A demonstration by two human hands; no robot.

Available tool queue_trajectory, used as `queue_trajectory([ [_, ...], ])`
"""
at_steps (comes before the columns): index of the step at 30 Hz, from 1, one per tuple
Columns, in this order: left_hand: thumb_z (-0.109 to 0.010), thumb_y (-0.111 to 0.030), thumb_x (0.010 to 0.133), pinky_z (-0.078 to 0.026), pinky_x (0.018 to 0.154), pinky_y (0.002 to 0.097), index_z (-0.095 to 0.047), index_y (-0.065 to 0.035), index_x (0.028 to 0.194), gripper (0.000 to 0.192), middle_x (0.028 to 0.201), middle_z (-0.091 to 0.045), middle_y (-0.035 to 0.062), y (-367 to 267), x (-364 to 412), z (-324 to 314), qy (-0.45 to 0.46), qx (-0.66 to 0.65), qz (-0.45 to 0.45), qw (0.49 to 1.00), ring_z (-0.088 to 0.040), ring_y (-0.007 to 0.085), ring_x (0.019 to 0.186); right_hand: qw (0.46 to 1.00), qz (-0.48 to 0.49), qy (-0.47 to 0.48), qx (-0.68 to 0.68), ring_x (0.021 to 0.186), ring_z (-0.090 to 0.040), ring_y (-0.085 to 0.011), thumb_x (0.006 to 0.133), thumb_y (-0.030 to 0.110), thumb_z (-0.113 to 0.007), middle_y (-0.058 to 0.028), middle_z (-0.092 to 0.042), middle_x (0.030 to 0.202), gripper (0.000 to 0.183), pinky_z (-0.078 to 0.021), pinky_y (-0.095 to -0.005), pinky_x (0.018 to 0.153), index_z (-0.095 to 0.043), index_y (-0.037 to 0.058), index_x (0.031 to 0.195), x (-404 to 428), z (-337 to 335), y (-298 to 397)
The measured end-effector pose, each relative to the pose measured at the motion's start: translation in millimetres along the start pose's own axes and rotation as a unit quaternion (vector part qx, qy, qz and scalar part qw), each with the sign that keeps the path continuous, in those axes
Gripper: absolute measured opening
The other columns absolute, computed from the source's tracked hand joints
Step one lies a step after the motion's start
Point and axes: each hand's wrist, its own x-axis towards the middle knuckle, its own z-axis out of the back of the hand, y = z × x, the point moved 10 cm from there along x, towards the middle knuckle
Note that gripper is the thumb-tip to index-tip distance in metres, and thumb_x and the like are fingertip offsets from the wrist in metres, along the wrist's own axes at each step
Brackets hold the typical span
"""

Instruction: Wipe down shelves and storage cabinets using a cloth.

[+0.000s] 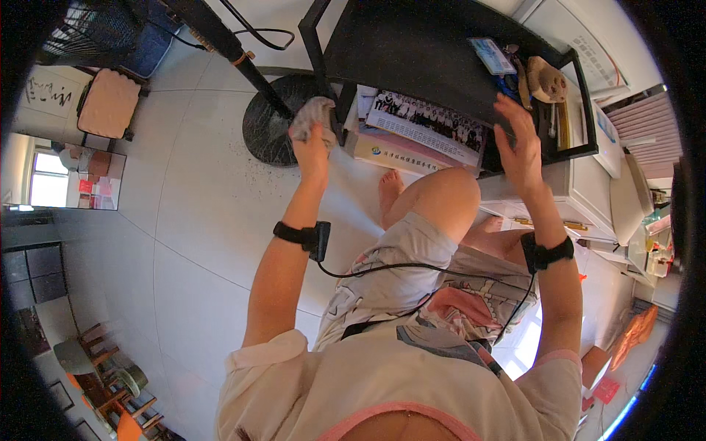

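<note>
My left hand (310, 156) grips a crumpled grey cloth (313, 118). The cloth is beside the black round base (270, 124) of a stand and close to the leg of a black metal-framed table (397, 44). My right hand (520, 151), with its fingers apart and nothing in it, is over the table's right part. Whether it touches the tabletop I cannot tell. Below the top, a long printed group photo (424, 118) rests on a box (391, 158) bearing writing.
A stand pole (242, 60) slants over the floor, with dark specks around its base. A brown plush-like item (547, 80) and a card (491, 55) lie on the tabletop. A white cabinet (590, 204) stands at right. A black cable (397, 266) links my wrist straps.
</note>
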Motion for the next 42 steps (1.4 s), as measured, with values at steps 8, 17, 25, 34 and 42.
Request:
queue_trajectory([
  [8, -0.057, -0.032, 0.079, -0.037, 0.082, 0.0345, -0.049, 0.0047, 0.108, 0.047, 0.105, -0.054, 0.013, -2.4, 46.5, -12.5, -0.081, -0.021, -0.187, 0.979, -0.05, 0.0234, 0.094, 0.999, 0.014, -0.046, 0.005, 0.105, -0.046, -0.0303, 0.076, -0.001, -0.053, -0.0154, -0.049, 0.115, 0.032, -0.0357, -0.0359, 0.09, -0.049, 0.0016, 0.107, 17.5, -26.7, -3.1],
  [17, -0.053, -0.01, 0.073, -0.046, 0.066, 0.0353, -0.048, -0.0038, 0.112, 0.04, 0.101, -0.054, 0.0177, 96.5, 64.7, 15.8, 0.022, 0.281, 0.038, 0.959, -0.057, 0.0268, 0.081, 0.922, -0.347, 0.08, 0.155, 0.09, -0.054, -0.0268, 0.077, 0.011, -0.058, -0.0181, -0.054, 0.101, 0.033, -0.0425, -0.0323, 0.078, -0.05, -0.0037, 0.106, -109.1, -74.5, -88.4],
  [25, -0.071, -0.027, 0.065, -0.045, 0.068, 0.0358, -0.036, 0.0057, 0.115, 0.069, 0.101, -0.051, 0.0174, 105.4, 71.5, -59.7, 0.138, 0.006, 0.109, 0.984, -0.054, 0.0229, 0.086, 0.78, -0.614, 0.016, 0.122, 0.091, -0.052, -0.0226, 0.069, 0.033, -0.069, -0.0138, -0.054, 0.102, 0.058, -0.0412, -0.0306, 0.077, -0.048, -0.0045, 0.108, -242.5, -158.0, -250.8],
  [34, -0.061, -0.029, 0.079, -0.05, 0.069, 0.038, -0.052, -0.0048, 0.105, 0.037, 0.097, -0.058, 0.0115, 151.0, 98.1, -75.9, 0.2, -0.084, 0.246, 0.944, -0.058, 0.0254, 0.085, 0.624, -0.705, 0.053, 0.331, 0.085, -0.054, -0.0192, 0.07, 0.032, -0.069, -0.0083, -0.056, 0.097, 0.049, -0.0437, -0.0302, 0.068, -0.052, 0.0026, 0.106, -215.1, -179.3, -191.8],
  [42, -0.063, -0.019, 0.077, -0.05, 0.068, 0.0389, -0.054, -0.0039, 0.101, 0.029, 0.094, -0.059, 0.0099, 123.6, 78.3, -90.5, 0.248, -0.068, 0.195, 0.947, -0.059, 0.0236, 0.081, 0.54, -0.619, 0.043, 0.569, 0.092, -0.054, -0.0206, 0.075, 0.025, -0.065, -0.0113, -0.052, 0.11, 0.07, -0.0484, -0.0341, 0.073, -0.026, 0.0128, 0.131, -207.4, -199.2, -200.2],
])
